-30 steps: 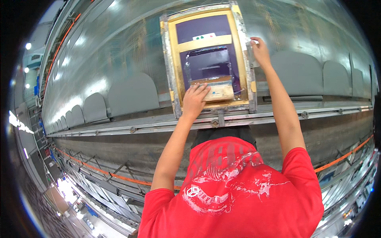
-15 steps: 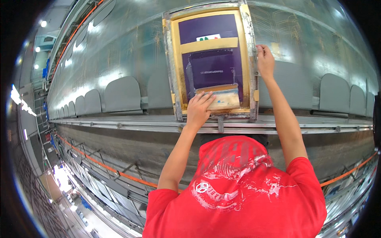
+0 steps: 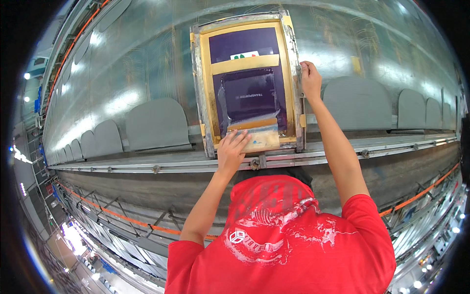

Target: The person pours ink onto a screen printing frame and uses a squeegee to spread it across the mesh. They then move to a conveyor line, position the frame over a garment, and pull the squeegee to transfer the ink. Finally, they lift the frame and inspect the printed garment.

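A screen-printing frame [image 3: 197, 93] with worn metal sides and yellow tape inside stands against the rail. Its dark purple panel [image 3: 247, 95] carries pale lettering, and a yellow tape strip crosses it. Near the frame's close end lies a wooden squeegee [image 3: 262, 140] with a brown blade edge and a smeared pale handle. My left hand [image 3: 231, 151] holds the squeegee's left end, fingers over the handle. At the right side of the frame, my right hand [image 3: 311, 81] has its fingers closed on the edge. Its fingertips are partly hidden.
Grey rounded panels [image 3: 156, 122] lie in a row on the long shiny table [image 3: 338, 44], on both sides of the frame. A metal rail [image 3: 191, 163] with several small knobs runs along the near edge. Behind me stretches an orange strip [image 3: 127, 218] along racks.
The frame has slid right along the rail, past the grey panels, with both my hands on it and the squeegee. The squeegee stays at the frame's near end.
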The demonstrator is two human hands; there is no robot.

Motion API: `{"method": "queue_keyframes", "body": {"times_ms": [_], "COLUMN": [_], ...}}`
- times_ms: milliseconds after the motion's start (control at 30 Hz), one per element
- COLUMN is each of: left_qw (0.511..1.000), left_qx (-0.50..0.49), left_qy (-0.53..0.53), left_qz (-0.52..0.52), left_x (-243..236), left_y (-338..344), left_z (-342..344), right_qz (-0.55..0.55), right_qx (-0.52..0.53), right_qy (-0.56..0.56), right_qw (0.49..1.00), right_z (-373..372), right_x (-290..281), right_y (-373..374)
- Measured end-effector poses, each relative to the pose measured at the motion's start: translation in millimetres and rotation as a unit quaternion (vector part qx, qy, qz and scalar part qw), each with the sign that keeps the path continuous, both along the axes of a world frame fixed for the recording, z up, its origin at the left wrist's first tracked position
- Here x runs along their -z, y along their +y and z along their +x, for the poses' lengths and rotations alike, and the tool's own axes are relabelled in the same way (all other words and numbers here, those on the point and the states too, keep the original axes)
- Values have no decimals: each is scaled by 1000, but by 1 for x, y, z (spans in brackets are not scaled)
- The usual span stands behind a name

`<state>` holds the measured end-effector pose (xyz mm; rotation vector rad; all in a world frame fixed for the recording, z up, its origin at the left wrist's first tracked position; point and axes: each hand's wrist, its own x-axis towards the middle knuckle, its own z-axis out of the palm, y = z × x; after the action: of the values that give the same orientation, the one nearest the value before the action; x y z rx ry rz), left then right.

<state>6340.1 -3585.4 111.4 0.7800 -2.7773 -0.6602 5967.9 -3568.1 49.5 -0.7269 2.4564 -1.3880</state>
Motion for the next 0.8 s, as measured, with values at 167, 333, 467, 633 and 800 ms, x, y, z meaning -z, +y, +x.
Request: {"method": "queue_keyframes", "body": {"times_ms": [167, 333, 467, 633, 800], "left_qw": [999, 998, 993, 999, 1000], "left_qx": [27, 21, -42, -18, 14], "left_qy": [-7, 9, -14, 31, 3], "left_qz": [-15, -52, 106, 35, 4], "left_x": [4, 9, -18, -6, 10], "left_y": [5, -67, -146, -159, -96], "left_z": [8, -46, -102, -121, -75], "right_qz": [31, 192, 123, 114, 100], "right_qx": [-29, -181, -381, -377, -356], "right_qy": [-7, 290, 159, 199, 170], "right_qw": [999, 920, 902, 897, 914], "right_z": [-7, -12, 47, 60, 118], "right_x": [-4, -48, -112, -60, -50], "right_y": [3, 4, -25, -31, 41]}}
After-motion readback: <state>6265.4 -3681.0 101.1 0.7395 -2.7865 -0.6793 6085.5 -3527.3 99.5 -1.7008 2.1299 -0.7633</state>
